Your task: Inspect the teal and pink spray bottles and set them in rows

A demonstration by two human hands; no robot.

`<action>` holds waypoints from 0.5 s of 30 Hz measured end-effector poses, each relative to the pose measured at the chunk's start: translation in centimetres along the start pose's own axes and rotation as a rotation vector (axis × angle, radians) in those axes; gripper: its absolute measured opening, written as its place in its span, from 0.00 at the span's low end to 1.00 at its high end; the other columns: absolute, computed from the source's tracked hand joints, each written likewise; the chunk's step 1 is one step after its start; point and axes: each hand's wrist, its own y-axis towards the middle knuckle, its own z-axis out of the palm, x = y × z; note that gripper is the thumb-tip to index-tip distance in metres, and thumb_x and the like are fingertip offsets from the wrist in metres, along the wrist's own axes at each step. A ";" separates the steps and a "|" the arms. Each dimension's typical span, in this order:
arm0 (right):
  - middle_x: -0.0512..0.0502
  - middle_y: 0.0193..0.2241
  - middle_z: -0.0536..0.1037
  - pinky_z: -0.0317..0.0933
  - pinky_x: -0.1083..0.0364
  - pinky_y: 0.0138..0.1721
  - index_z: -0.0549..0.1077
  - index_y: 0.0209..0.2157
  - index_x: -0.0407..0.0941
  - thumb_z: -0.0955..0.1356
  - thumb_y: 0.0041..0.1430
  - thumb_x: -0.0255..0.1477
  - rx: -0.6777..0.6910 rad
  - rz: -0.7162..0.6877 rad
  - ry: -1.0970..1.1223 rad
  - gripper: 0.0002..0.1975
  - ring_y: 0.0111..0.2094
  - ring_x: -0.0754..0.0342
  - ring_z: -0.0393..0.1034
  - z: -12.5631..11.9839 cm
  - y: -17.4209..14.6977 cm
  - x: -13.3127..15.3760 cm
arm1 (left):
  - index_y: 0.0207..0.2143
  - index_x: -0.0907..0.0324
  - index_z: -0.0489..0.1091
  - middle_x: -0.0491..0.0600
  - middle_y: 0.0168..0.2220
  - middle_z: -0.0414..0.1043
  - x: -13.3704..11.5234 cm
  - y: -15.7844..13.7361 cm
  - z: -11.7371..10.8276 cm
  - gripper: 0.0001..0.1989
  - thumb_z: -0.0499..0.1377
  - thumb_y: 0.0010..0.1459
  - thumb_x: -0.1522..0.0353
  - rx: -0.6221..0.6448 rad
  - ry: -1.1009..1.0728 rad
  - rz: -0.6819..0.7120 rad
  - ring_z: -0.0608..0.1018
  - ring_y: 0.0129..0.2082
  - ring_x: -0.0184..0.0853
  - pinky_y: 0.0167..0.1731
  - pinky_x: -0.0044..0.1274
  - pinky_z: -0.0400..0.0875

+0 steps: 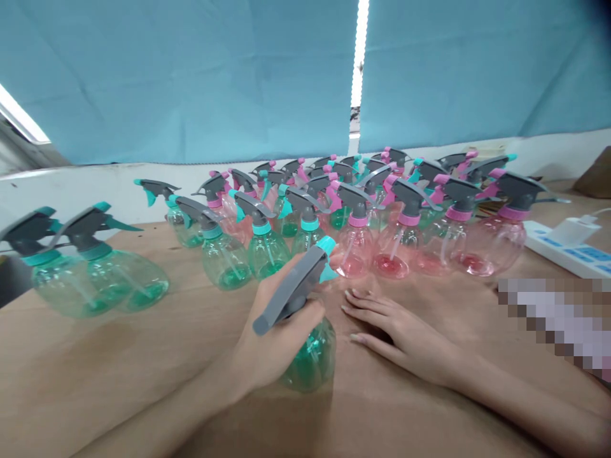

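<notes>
My left hand (pixel 281 318) is wrapped round the neck of a green spray bottle (pixel 312 359) that has a grey trigger head with a turquoise nozzle. The bottle stands upright at the front of the wooden table, its collar hidden by my fingers. My right hand (pixel 396 324) lies palm down on the tabletop, fingers stretched out, a little to the right of that bottle and holding nothing. Just beyond my hands is a row of spray bottles, green ones (pixel 226 261) towards the left and pink ones (pixel 391 257) towards the right.
Two more green spray bottles (pixel 128 280) stand close together at the left. Several others crowd behind the front row, before a blue curtain (pixel 214 83). A white power strip (pixel 563 248) with a plugged-in charger (pixel 575 230) lies at the right, near a pixelated patch.
</notes>
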 end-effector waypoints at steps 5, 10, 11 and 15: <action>0.46 0.63 0.63 0.53 0.40 0.63 0.62 0.63 0.52 0.63 0.66 0.43 -0.018 -0.009 0.006 0.26 0.64 0.44 0.54 0.1 0.0 0.0 | 0.35 0.52 0.66 0.38 0.22 0.61 0.1 0.0 0.0 0.09 0.52 0.51 0.73 0.011 -0.048 -0.021 0.66 0.20 0.30 0.23 0.23 0.62; 0.47 0.64 0.62 0.53 0.40 0.63 0.61 0.63 0.52 0.62 0.66 0.43 -0.011 -0.001 0.003 0.26 0.65 0.44 0.54 0.0 -0.1 -0.1 | 0.37 0.52 0.67 0.38 0.22 0.62 0.3 0.1 0.0 0.11 0.53 0.52 0.73 0.025 -0.041 -0.028 0.67 0.20 0.30 0.26 0.23 0.65; 0.47 0.64 0.62 0.53 0.40 0.63 0.61 0.63 0.51 0.62 0.67 0.43 -0.007 0.001 -0.002 0.26 0.65 0.44 0.54 0.0 -0.1 0.0 | 0.38 0.52 0.67 0.38 0.22 0.62 0.3 0.1 0.0 0.11 0.53 0.52 0.73 0.027 -0.042 -0.028 0.67 0.21 0.30 0.26 0.24 0.65; 0.47 0.63 0.62 0.53 0.41 0.63 0.62 0.63 0.51 0.62 0.66 0.44 0.002 0.007 -0.006 0.26 0.65 0.44 0.54 0.0 0.0 0.0 | 0.38 0.52 0.67 0.38 0.23 0.62 0.4 0.0 0.0 0.12 0.52 0.52 0.74 0.017 -0.047 -0.022 0.67 0.21 0.30 0.26 0.23 0.65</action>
